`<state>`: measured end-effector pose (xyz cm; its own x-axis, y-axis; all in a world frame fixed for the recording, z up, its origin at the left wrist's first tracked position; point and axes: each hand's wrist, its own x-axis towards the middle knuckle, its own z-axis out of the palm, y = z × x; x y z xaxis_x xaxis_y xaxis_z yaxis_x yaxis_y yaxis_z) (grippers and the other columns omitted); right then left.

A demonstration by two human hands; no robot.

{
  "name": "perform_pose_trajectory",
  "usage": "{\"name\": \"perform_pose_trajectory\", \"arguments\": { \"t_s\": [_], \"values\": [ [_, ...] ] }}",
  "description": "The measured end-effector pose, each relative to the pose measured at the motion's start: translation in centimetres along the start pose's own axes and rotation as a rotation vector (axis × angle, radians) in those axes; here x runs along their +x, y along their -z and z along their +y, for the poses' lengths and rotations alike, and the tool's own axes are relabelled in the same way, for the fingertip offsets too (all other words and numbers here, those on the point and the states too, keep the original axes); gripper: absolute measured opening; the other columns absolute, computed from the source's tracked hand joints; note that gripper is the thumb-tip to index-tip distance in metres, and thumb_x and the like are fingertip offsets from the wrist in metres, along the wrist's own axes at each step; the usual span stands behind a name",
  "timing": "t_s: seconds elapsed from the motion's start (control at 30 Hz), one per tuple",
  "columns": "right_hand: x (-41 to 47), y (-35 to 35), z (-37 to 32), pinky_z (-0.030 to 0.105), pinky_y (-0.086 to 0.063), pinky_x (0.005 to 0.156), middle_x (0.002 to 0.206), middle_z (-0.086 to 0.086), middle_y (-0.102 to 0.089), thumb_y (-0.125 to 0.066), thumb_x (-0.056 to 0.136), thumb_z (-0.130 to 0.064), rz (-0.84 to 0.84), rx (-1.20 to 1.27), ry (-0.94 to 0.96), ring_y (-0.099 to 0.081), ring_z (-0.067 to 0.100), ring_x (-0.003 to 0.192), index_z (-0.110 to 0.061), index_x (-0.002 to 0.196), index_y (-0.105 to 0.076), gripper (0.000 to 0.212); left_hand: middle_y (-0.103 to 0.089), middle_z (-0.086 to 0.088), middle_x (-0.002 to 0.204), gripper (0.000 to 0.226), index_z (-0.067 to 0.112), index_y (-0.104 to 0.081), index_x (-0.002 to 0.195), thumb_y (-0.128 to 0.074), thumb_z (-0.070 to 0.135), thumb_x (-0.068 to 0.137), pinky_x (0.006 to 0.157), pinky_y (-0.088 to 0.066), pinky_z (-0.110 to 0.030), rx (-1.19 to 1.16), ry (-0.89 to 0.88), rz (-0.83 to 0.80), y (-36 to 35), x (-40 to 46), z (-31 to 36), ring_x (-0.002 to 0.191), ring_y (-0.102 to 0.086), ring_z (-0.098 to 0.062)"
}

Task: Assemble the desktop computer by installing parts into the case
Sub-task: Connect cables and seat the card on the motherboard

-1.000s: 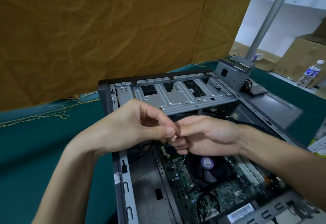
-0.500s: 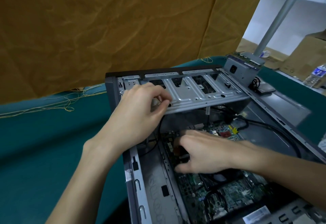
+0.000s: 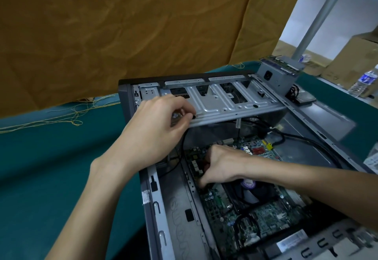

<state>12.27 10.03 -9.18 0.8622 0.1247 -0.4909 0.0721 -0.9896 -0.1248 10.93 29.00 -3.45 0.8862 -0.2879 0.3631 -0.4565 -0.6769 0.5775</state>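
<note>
The hands, joined a second ago above the case (image 3: 155,208) around something tiny, are now parted. The left hand (image 3: 157,128) is brought up to the near edge of the drive cage (image 3: 221,104), fingers curled and thumb pinched at a small item there; a black cable (image 3: 182,147) is seen hanging just below it. What exactly is pinched cannot be told, since the fingertips are blurred (a screw or a cable end would both fit). The right hand (image 3: 221,165) is lowered onto the motherboard (image 3: 266,216), just beside the CPU fan (image 3: 251,190), fingers bent down at the board's left edge as if a connector is being pressed or gripped; whether anything is actually held there cannot be told. The case is laid open on the green counter (image 3: 41,167), motherboard and fan already seated inside. The power supply (image 3: 278,75) is left outside, standing on the counter against the case's far corner. The split is judged to mean that a handover is finished and a cable or fastener is being fitted.
</note>
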Motion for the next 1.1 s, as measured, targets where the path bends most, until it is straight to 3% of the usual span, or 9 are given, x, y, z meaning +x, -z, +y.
{"name": "perform_pose_trajectory", "arguments": {
  "t_s": [0.13,0.4,0.53,0.67,0.8,0.9,0.97,1.03,1.1],
  "values": [
    [0.2,0.7,0.0,0.023,-0.034,0.045,0.062,-0.002,-0.057,-0.088,0.067,-0.048,-0.074,-0.016,0.037,-0.049,0.014,0.051,-0.016,0.067,-0.062,0.041,-0.067,0.019,0.102,0.016,0.032,-0.071,0.108,-0.057,0.03,0.102,0.092,-0.051,-0.036,-0.005,-0.003,-0.009,0.1,0.0,-0.1,0.098,-0.061,-0.001],
    [-0.1,1.1,-0.2,0.026,-0.042,0.058,0.079,-0.001,-0.063,-0.078,0.08,-0.054,-0.15,-0.096,0.115,-0.056,0.015,0.065,-0.017,0.078,-0.059,0.041,-0.068,0.02,0.103,0.017,0.032,-0.071,0.109,-0.055,0.032,0.102,0.095,-0.051,-0.042,0.004,0.006,-0.032,0.1,-0.1,0.1,0.099,-0.061,-0.002],
    [-0.4,3.1,1.1,0.028,-0.049,0.077,0.1,-0.001,-0.065,-0.062,0.095,-0.053,-0.209,0.097,0.165,-0.061,0.016,0.091,-0.015,0.102,-0.061,0.039,-0.068,0.02,0.102,0.017,0.033,-0.071,0.109,-0.055,0.033,0.102,0.096,-0.05,-0.043,0.013,0.009,-0.039,0.2,-0.1,0.1,0.099,-0.061,-0.002],
    [-1.3,3.4,1.9,0.029,-0.037,0.058,0.076,-0.006,-0.051,-0.052,0.106,-0.031,-0.087,0.207,0.368,-0.045,0.008,0.062,-0.016,0.099,-0.052,0.017,-0.068,0.02,0.103,0.017,0.033,-0.071,0.109,-0.055,0.032,0.102,0.097,-0.048,-0.045,0.015,0.016,-0.042,0.2,-0.1,0.2,0.1,-0.061,-0.004],
    [-2.0,2.8,1.7,0.035,-0.051,0.072,0.085,-0.003,-0.068,-0.06,0.101,-0.029,-0.077,0.088,0.498,-0.061,0.012,0.074,-0.02,0.106,-0.067,0.012,-0.069,0.018,0.103,0.018,0.032,-0.071,0.109,-0.055,0.033,0.102,0.097,-0.048,-0.046,0.014,0.019,-0.045,0.2,-0.1,0.2,0.101,-0.062,-0.007],
    [-2.4,2.6,1.6,0.018,-0.041,0.054,0.073,-0.006,-0.057,-0.056,0.101,-0.025,-0.06,0.123,0.532,-0.053,0.002,0.059,-0.021,0.113,-0.057,0.012,-0.069,0.017,0.105,0.018,0.031,-0.071,0.109,-0.055,0.034,0.102,0.098,-0.048,-0.046,0.01,0.021,-0.048,0.3,-0.2,0.2,0.103,-0.063,-0.009],
    [-2.6,2.5,1.5,0.022,-0.047,0.064,0.084,-0.006,-0.06,-0.053,0.104,-0.029,0.0,0.186,0.555,-0.057,0.002,0.071,-0.022,0.114,-0.052,0.012,-0.069,0.017,0.105,0.018,0.031,-0.071,0.109,-0.054,0.033,0.102,0.098,-0.047,-0.047,0.012,0.022,-0.048,0.3,-0.2,0.2,0.103,-0.063,-0.01],
    [-2.7,2.4,1.3,0.04,-0.052,0.085,0.1,-0.002,-0.065,-0.049,0.106,-0.031,0.056,0.244,0.595,-0.062,0.013,0.092,-0.022,0.114,-0.053,0.012,-0.069,0.016,0.105,0.018,0.031,-0.071,0.109,-0.054,0.033,0.103,0.098,-0.047,-0.047,0.014,0.024,-0.049,0.3,-0.1,0.2,0.103,-0.062,-0.01],
    [-2.8,2.5,0.9,0.047,-0.05,0.091,0.104,0.0,-0.066,-0.048,0.108,-0.026,0.08,0.307,0.621,-0.062,0.018,0.097,-0.019,0.116,-0.056,0.013,-0.069,0.016,0.105,0.018,0.031,-0.071,0.109,-0.054,0.033,0.103,0.098,-0.047,-0.046,0.015,0.025,-0.05,0.3,-0.1,0.1,0.104,-0.062,-0.01]
  ]
}}
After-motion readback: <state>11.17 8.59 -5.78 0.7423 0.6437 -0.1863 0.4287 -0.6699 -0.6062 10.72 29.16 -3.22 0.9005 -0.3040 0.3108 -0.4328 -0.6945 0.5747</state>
